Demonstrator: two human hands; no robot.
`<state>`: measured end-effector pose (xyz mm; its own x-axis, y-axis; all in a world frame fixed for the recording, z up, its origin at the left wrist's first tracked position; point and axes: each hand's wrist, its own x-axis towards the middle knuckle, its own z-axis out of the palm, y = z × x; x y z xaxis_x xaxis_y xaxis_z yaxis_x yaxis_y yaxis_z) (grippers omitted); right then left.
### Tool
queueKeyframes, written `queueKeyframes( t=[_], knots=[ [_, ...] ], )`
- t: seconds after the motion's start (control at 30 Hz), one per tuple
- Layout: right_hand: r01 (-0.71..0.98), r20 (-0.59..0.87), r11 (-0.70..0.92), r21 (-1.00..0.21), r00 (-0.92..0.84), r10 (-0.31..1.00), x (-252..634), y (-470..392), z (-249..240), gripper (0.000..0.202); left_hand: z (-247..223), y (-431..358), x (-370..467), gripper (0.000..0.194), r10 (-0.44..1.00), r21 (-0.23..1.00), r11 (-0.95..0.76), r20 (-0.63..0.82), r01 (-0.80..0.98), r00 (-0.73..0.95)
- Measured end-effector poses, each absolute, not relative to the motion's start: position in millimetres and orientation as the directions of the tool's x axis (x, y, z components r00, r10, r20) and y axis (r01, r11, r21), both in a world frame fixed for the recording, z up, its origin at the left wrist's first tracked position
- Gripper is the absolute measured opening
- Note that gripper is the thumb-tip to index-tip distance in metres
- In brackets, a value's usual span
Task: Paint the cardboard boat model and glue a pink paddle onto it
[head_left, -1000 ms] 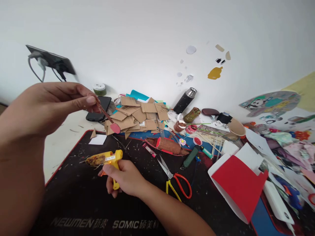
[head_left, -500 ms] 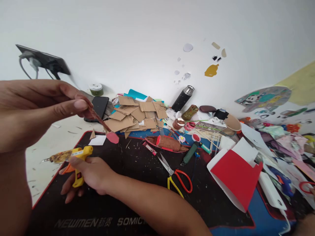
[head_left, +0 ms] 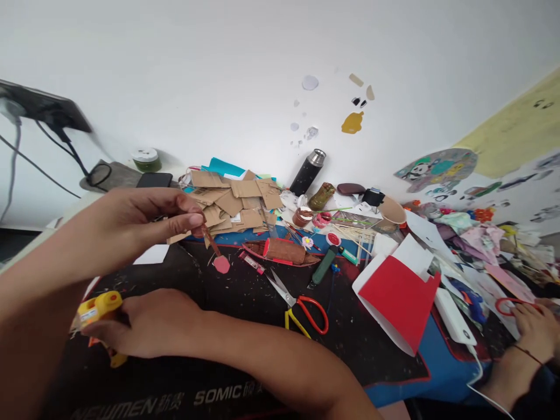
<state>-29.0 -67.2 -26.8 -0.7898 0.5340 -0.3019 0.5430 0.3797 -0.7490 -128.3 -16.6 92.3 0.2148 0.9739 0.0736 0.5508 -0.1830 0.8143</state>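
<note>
My left hand pinches the brown handle of a small paddle. Its flat pink end points down and to the right above the black mat. Lower down, my right hand is wrapped around a yellow hot glue gun, whose nozzle is hidden from me. A small model boat with a brown canopy and red edging lies right of the paddle, apart from both hands. Scissors with one red and one yellow handle lie open in front of the boat.
Cut cardboard pieces are heaped at the back, beside a tilted black thermos. A green-handled tool lies right of the boat. Folded red paper and a white power strip are farther right. Another person's hand holds red-handled scissors.
The camera view has turned right. My left hand has carried the paddle lower, nearer the mat. My right hand has drawn the glue gun down and turned it, so its nozzle no longer shows.
</note>
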Motion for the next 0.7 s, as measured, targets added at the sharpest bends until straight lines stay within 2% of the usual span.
queueKeyframes(
  t=[0.1, 0.17, 0.4, 0.47, 0.53, 0.7],
  knots=[
    [0.589, -0.275, 0.422, -0.689, -0.751, 0.6, -11.5, -66.0, -20.3, 0.072, 85.3, -11.2, -126.5, 0.037, 0.968, 0.825, -0.176, 0.046, 0.537, 0.247],
    [0.595, -0.273, 0.379, -0.708, -0.727, 0.63, 2.9, -68.7, -19.2, 0.07, 81.3, -8.5, -123.9, 0.037, 0.967, 0.822, -0.168, 0.03, 0.544, 0.253],
    [0.465, -0.205, 0.146, -0.873, -0.623, 0.755, 66.9, -94.6, -38.2, 0.029, 65.4, -1.8, -112.8, 0.041, 0.957, 0.755, -0.196, 0.009, 0.626, 0.288],
    [0.388, -0.166, 0.089, -0.917, -0.575, 0.801, 88.0, -102.6, -41.4, 0.024, 59.0, 2.8, -108.8, 0.043, 0.952, 0.725, -0.193, -0.026, 0.661, 0.306],
    [0.301, -0.162, -0.003, -0.954, -0.503, 0.849, 109.0, -109.8, -42.0, 0.026, 52.9, 8.5, -103.2, 0.044, 0.939, 0.695, -0.199, -0.068, 0.691, 0.338],
    [0.157, -0.296, -0.254, -0.955, -0.395, 0.87, 153.7, -121.6, -43.1, 0.039, 39.2, 21.0, -86.4, 0.04, 0.882, 0.678, -0.246, -0.14, 0.692, 0.45]
  ],
)
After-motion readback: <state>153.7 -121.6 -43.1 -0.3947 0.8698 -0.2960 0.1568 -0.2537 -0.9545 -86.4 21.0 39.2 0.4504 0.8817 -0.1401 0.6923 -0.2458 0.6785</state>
